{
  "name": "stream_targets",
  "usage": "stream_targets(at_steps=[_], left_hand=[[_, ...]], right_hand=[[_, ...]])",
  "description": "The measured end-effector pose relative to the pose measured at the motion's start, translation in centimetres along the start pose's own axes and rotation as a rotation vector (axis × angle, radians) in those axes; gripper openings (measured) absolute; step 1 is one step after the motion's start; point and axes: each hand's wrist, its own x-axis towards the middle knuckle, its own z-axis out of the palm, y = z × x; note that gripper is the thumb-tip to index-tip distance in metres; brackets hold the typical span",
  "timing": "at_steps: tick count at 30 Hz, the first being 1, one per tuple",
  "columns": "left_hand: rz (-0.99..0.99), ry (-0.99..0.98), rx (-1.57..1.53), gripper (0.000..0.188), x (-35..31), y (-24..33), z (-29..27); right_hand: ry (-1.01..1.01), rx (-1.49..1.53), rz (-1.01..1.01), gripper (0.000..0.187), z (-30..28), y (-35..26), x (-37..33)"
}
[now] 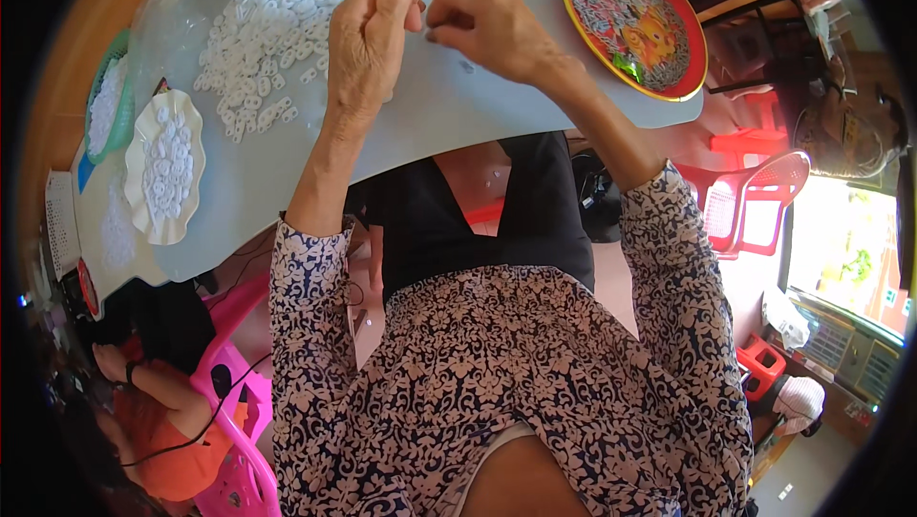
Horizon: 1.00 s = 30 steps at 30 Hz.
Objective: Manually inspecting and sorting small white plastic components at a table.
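Above the grey table [411, 140], my left hand [371, 38] is closed with its fingers curled in; whatever it holds is hidden. Close beside it, my right hand [497, 30] pinches thumb and fingers together, the tips facing the left hand across a small gap. Anything in that pinch is too small to name. A large heap of small white plastic pieces with holes [277, 25] spreads behind and left of my left hand. Right of my right hand is a round red tray [702, 49] with a gold rim, strewn with many tiny grey metal-looking pieces.
At the left are a scalloped cream dish [141, 202] of white pieces and a green basket [121, 44] with a white load. A person in orange [186, 450] sits by a pink chair [229, 374] at lower left. Red chairs [750, 197] stand at the right.
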Motion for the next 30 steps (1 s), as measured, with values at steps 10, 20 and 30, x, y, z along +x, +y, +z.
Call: stream_targets(at_steps=[10, 20, 30], left_hand=[[-0.133, -0.253, -0.006, 0.027, -0.4, -0.7, 1.4], [-0.052, -0.247, -0.043, 0.022, -0.5, -1.2, 1.6], [-0.103, -0.192, -0.002, 0.017, -0.6, -0.7, 1.8]], right_hand=[[0.229, 0.477, 0.059, 0.019, -2.5, 0.6, -1.9], [0.207, 0.391, 0.123, 0.014, -2.6, 0.0, -2.4], [0.198, 0.072, 0.123, 0.016, -3.1, 0.4, -1.9]])
